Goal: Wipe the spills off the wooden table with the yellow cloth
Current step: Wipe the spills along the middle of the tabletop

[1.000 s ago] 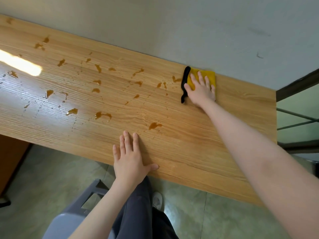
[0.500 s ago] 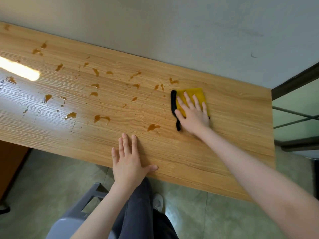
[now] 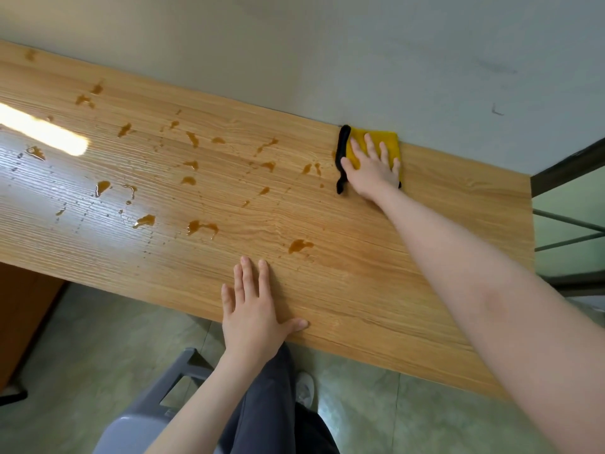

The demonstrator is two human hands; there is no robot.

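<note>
Since half a second ago the yellow cloth [image 3: 376,140] has been pushed back to the table's [image 3: 360,290] far edge under the flat right hand [image 3: 371,173], straight fingers [image 3: 370,144] gripping nothing, so the amber spills [image 3: 201,226] on the left, beyond the flat, empty left hand [image 3: 253,317], risk being smeared or missed.

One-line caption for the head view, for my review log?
Right hand presses the yellow cloth flat at the table's far edge; left hand rests near brown spills.
</note>
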